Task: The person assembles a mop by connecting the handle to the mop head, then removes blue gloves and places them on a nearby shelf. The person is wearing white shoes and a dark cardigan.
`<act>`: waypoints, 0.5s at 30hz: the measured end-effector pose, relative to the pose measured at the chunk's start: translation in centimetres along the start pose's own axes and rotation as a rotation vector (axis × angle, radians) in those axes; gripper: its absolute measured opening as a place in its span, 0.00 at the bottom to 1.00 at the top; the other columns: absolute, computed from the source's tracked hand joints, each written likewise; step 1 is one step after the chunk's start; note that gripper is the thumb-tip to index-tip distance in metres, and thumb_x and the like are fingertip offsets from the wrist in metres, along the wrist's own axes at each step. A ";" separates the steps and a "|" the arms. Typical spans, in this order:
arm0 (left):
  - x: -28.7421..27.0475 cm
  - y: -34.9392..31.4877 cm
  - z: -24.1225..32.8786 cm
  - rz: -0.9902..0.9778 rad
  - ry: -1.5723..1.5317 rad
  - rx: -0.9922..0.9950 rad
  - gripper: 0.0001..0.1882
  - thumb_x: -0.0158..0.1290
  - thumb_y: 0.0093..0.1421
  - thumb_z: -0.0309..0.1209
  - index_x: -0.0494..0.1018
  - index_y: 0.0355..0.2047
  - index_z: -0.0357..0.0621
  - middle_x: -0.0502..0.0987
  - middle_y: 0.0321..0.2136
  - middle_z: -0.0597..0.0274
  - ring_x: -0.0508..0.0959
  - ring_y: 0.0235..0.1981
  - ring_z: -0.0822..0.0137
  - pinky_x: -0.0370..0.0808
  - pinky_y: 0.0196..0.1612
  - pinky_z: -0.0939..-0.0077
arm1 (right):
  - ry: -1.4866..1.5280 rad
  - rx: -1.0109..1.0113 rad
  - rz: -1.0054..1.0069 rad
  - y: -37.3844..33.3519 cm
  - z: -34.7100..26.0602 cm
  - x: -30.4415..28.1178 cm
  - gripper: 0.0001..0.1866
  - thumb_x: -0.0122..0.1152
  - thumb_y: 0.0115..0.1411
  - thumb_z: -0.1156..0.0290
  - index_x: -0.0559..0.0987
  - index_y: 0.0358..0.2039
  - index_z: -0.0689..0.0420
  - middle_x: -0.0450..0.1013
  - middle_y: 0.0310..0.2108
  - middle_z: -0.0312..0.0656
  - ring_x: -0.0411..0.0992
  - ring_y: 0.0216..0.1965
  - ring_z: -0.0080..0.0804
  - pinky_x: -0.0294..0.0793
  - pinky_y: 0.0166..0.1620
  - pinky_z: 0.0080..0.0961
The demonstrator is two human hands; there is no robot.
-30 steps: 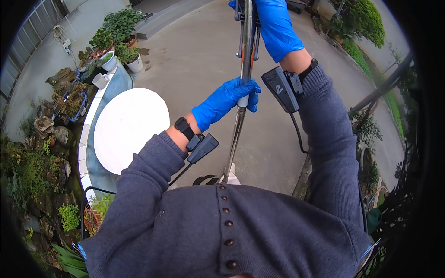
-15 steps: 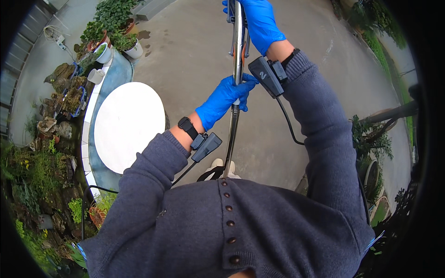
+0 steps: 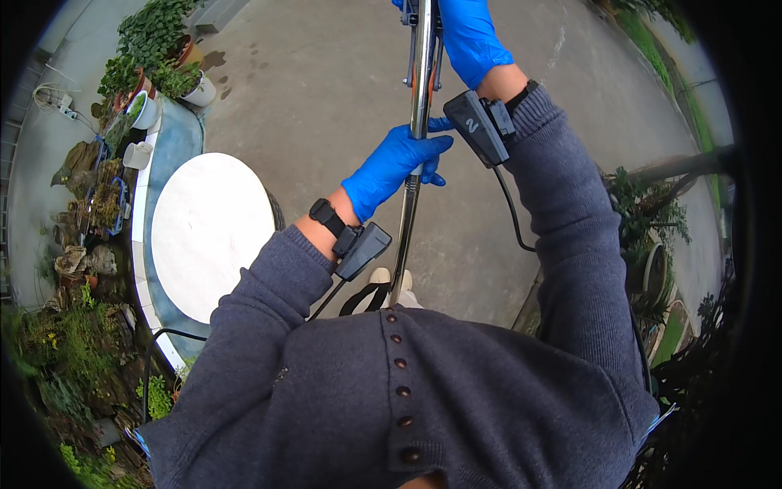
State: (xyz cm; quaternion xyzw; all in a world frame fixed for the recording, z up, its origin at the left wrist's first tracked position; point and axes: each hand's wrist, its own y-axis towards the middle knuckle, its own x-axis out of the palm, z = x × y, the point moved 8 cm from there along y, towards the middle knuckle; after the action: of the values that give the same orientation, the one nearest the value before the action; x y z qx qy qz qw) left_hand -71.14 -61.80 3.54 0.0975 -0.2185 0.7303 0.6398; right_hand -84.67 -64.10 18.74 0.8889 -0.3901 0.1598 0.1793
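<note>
Chrome pole point(image 3: 421, 90) leans less rightward than a second ago; runs from upper edge down mid-view. Right hand point(image 3: 471, 41): beside pole's upper end, fingers mostly cropped, grip cannot be told. Left hand point(image 3: 393, 161): grip loosely clamped around pole, index finger extended.

Potted plants point(image 3: 152, 33) and a rockery point(image 3: 79, 163) show a paved yard point(image 3: 318, 73).
</note>
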 end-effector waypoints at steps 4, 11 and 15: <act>-0.3 0.4 -0.9 -0.008 -0.003 -0.073 0.16 0.54 0.63 0.43 0.72 0.27 0.43 0.62 0.12 0.70 0.64 0.13 0.76 0.80 0.34 0.67 | -0.006 0.007 0.009 0.0 -0.1 -0.2 0.09 0.60 0.61 0.67 0.76 0.40 0.56 0.74 0.25 0.38 0.73 0.23 0.26 0.74 0.25 0.21; 0.4 0.4 -1.0 -0.174 -0.089 -0.091 0.21 0.54 0.63 0.43 0.63 0.16 0.51 0.60 0.10 0.71 0.63 0.12 0.75 0.80 0.39 0.60 | 0.012 0.064 -0.026 -0.3 0.1 0.0 0.10 0.59 0.61 0.67 0.76 0.41 0.56 0.75 0.26 0.37 0.73 0.24 0.25 0.75 0.27 0.21; 1.1 -0.3 -1.1 -0.246 -0.141 -0.102 0.20 0.56 0.61 0.43 0.63 0.17 0.51 0.60 0.10 0.71 0.65 0.12 0.75 0.80 0.41 0.60 | 0.013 0.066 -0.097 -0.4 0.0 0.5 0.11 0.58 0.62 0.66 0.75 0.42 0.57 0.75 0.28 0.38 0.74 0.26 0.25 0.75 0.29 0.21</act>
State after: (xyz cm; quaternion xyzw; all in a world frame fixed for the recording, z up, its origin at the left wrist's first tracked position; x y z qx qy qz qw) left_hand -70.91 -60.34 3.10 0.1422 -0.2861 0.6258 0.7116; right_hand -84.06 -64.12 18.88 0.9112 -0.3399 0.1694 0.1600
